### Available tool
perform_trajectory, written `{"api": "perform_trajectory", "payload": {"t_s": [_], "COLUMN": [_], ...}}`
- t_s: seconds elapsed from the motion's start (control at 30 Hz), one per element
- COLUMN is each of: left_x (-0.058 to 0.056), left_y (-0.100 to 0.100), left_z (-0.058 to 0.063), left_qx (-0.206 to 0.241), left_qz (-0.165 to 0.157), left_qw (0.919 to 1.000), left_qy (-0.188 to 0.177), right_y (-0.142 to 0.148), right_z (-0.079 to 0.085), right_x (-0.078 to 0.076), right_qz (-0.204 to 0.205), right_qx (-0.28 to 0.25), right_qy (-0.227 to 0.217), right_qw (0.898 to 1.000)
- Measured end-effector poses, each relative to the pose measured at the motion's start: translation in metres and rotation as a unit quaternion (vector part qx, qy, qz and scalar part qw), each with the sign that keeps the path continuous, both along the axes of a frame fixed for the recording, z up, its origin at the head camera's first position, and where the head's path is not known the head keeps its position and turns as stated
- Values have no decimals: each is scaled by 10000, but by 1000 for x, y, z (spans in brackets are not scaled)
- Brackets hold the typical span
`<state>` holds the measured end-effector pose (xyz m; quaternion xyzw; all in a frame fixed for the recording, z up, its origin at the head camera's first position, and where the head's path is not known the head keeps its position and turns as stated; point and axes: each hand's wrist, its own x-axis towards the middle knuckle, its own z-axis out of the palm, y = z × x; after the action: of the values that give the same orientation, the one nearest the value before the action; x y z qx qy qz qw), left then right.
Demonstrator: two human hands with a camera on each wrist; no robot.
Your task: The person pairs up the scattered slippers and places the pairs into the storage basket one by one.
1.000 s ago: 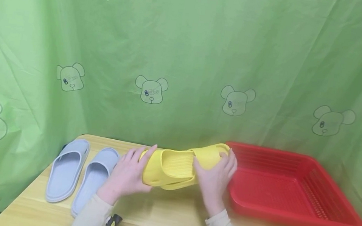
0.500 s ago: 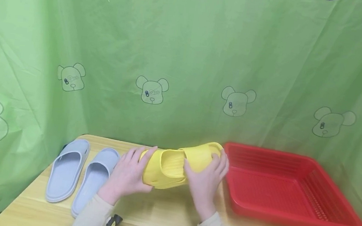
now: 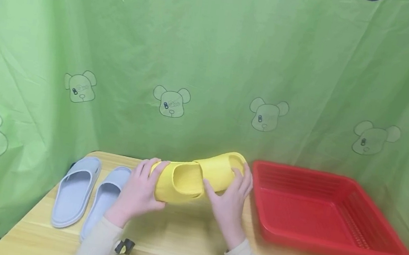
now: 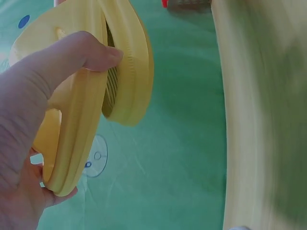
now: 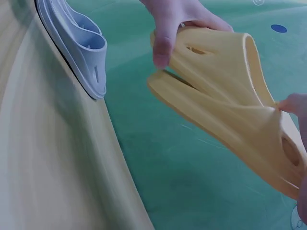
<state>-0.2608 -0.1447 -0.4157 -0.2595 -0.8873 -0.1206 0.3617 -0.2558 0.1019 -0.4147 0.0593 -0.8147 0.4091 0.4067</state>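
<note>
Above the table, two yellow slippers are held overlapping lengthwise, toes pointing opposite ways. My left hand [image 3: 137,192] grips the toe end of the left yellow slipper [image 3: 163,184], fingers on top and thumb underneath. In the left wrist view that thumb [image 4: 91,50] reaches across to a narrow gap between the two slippers. My right hand [image 3: 231,204] holds the right yellow slipper [image 3: 216,172] around its strap. At the right wrist view's edge, a right fingertip [image 5: 290,103] touches where the two straps meet.
A pair of pale blue-grey slippers, the outer one [image 3: 72,200] and the inner one [image 3: 98,212], lies at the left of the wooden table [image 3: 177,244]. A red plastic basket [image 3: 328,246] stands at the right. Behind hangs a green curtain [image 3: 221,60] with bear faces.
My right hand has come left with its slipper, bringing it closer over the other one. Both hands and the yellow slippers then shifted slightly left and up. Basket and blue-grey slippers have stayed put.
</note>
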Motion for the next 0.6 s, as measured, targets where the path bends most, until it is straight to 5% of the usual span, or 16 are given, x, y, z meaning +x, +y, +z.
{"api": "perform_trajectory", "payload": {"t_s": [0.2, 0.37, 0.6], "left_x": [-3, -3, -1], "left_y": [-12, -20, -21], "left_z": [2, 3, 6], "left_qx": [-90, -129, -343], "left_qz": [102, -2, -56], "left_qw": [9998, 9999, 9993], "left_qy": [114, 98, -145], "right_y": [9, 16, 22], "right_z": [5, 7, 2], "right_x": [-1, -1, -3], "right_qz": [581, 728, 700], "right_qx": [726, 1756, 2696], "right_qy": [-631, -1234, -1383], "right_qw": [9937, 9740, 9504]}}
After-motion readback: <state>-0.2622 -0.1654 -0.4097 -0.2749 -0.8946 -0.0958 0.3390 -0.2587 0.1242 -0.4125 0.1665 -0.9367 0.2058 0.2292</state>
